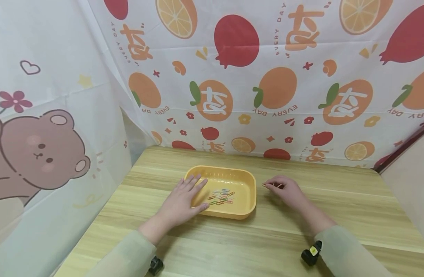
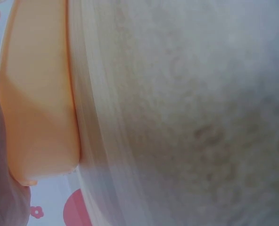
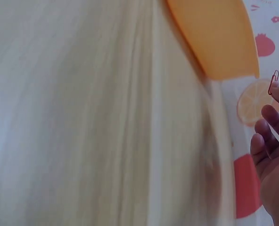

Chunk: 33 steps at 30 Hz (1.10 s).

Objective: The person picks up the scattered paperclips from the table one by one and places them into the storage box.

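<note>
A shallow yellow-orange plastic tray point(image 1: 239, 212) sits on the wooden table, with several coloured paper clips point(image 1: 223, 197) lying in a loose cluster on its floor. My left hand point(image 1: 180, 202) rests over the tray's left rim, fingers spread and reaching inside, thumb along the front rim. To the right of the tray, my right hand point(image 1: 284, 190) pinches a red paper clip point(image 3: 273, 84) between thumb and index finger. The other fingers of that hand are loosely bent, as the right wrist view shows. In the left wrist view the tray's outer wall point(image 2: 40, 94) stands beside part of the left hand.
The light wooden table point(image 1: 232, 250) runs back to a white cloth point(image 1: 239, 92) printed with fruit. At the left hangs another cloth with a brown bear point(image 1: 45, 150). Small black devices point(image 1: 312, 253) are worn at both wrists, by the sleeves.
</note>
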Motion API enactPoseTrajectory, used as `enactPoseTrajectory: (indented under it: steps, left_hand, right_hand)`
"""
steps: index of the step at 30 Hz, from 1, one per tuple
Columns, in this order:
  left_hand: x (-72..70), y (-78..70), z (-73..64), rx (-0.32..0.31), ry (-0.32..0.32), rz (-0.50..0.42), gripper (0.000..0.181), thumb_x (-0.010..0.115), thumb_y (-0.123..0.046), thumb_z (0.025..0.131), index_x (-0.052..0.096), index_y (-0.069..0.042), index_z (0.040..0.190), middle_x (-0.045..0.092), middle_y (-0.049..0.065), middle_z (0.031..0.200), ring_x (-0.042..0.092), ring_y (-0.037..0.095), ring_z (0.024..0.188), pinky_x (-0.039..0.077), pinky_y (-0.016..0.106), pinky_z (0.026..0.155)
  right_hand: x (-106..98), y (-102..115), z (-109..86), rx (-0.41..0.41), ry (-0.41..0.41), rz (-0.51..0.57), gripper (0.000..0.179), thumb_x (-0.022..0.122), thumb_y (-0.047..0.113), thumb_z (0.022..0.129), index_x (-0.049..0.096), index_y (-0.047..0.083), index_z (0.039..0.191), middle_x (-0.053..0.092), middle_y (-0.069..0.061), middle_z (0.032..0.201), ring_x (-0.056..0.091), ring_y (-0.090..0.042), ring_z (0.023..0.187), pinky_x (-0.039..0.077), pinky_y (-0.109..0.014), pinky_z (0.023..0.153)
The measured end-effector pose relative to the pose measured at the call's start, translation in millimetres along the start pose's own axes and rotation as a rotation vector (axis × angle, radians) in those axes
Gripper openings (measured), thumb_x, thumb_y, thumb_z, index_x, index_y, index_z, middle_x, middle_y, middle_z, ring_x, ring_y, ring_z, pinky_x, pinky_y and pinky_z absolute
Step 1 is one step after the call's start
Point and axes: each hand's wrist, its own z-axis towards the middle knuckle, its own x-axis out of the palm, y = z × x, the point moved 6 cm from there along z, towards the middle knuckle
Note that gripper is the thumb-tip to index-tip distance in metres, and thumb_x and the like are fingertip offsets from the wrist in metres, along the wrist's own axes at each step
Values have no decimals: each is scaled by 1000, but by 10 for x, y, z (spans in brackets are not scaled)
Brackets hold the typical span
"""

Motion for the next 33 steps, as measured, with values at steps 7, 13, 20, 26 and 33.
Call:
enactPoseTrajectory:
  steps: [7,13,20,26,33]
  left_hand:
    - [9,2,-5,7,-13,9,81,47,-70,92,31,-25,157,27,8,162,23,33,149,15,53,121]
    - [25,10,-3,7,-21,14,82,45,-72,92,31,-25,157,28,7,162,23,32,149,15,53,121]
    - [11,1,7,11,-22,9,80,51,-68,92,32,-24,157,28,8,162,24,33,148,18,54,120]
    - [9,-3,14,1,-5,15,79,50,-68,92,31,-25,157,27,7,162,23,32,148,18,54,120]
    - [-6,-8,17,-6,0,2,79,48,-69,92,33,-25,156,28,8,162,23,32,149,17,54,120]
  right_hand:
    - [83,218,123,33,-10,56,19,71,35,93,78,20,100,70,4,97,60,-15,86,52,-27,73]
    - [151,458,218,14,2,98,17,71,31,93,78,18,102,69,2,98,58,-18,87,52,-28,73]
    - [273,653,297,-14,18,133,15,72,29,93,78,18,101,69,2,99,59,-18,87,53,-28,74]
    - [377,745,339,-18,44,129,14,72,30,93,78,20,100,69,4,98,59,-18,86,53,-31,73]
    - [553,838,392,-32,113,129,12,71,31,93,78,22,100,69,7,95,60,-16,85,53,-32,73]
